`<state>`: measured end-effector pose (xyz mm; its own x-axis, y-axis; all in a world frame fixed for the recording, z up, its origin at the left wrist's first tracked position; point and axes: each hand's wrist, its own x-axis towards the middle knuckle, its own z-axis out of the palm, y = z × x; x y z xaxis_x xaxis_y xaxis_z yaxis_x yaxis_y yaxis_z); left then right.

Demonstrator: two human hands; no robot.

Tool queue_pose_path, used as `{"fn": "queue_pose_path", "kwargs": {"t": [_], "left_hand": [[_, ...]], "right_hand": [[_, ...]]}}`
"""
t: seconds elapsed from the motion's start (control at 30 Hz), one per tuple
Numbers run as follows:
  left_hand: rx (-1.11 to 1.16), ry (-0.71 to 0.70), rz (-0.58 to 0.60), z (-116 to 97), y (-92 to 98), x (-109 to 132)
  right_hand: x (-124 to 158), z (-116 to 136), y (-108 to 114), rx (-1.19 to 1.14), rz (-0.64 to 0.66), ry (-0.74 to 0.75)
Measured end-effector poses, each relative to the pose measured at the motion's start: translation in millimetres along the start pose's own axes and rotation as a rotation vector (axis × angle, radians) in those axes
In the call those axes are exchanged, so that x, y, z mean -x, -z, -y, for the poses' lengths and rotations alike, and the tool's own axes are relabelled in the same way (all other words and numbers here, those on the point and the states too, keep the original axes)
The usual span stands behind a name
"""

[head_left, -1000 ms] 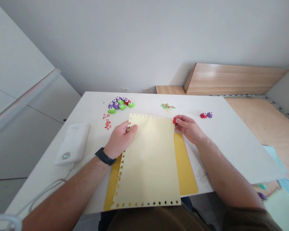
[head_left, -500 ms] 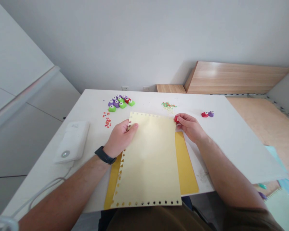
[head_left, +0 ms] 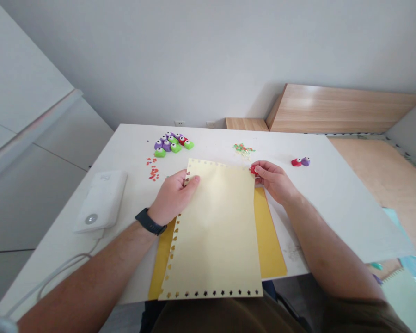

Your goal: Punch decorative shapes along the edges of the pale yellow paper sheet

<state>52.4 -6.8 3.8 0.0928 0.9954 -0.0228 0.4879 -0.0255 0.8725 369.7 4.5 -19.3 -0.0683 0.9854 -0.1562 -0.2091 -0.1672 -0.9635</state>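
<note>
A pale yellow sheet of paper (head_left: 218, 226) is raised over the table, with small shapes punched along its left, top and bottom edges; stars show at the bottom. My left hand (head_left: 173, 194) grips its upper left edge, thumb on top. At the upper right corner, my right hand (head_left: 275, 181) pinches a small red craft punch (head_left: 253, 169) against the paper. Beneath lies a darker yellow sheet (head_left: 268, 236). Several green, purple and red punches (head_left: 167, 145) with eye-like buttons are grouped at the back left.
A red punch (head_left: 296, 162) and a purple punch (head_left: 305, 161) stand at the right. Paper bits lie in an orange-red scatter (head_left: 154, 173) and a mixed green pile (head_left: 243, 149). On the left is a white power bank (head_left: 102, 199) with a cable (head_left: 65, 268).
The view has shifted slightly. Both hands keep their grips, and the red punch stays at the sheet's upper right corner.
</note>
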Motion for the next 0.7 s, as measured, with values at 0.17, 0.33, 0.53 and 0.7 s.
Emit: {"fn": "queue_pose_path", "kwargs": {"t": [0.17,0.33,0.53,0.7], "left_hand": [[-0.018,-0.004,0.010,1.0,-0.1,-0.3],[0.005,-0.008,-0.006,-0.8,-0.1,0.4],[0.005,0.016,-0.017,-3.6,-0.2,1.9],[0.000,0.008,-0.018,-5.0,0.1,1.7]], "right_hand": [[-0.4,2.7,-2.8,0.010,-0.013,0.005],[-0.8,3.1,-2.8,0.013,-0.054,0.016],[-1.5,1.2,-1.7,0.017,-0.073,0.021],[-2.0,0.8,-0.4,0.014,-0.084,0.019]]}}
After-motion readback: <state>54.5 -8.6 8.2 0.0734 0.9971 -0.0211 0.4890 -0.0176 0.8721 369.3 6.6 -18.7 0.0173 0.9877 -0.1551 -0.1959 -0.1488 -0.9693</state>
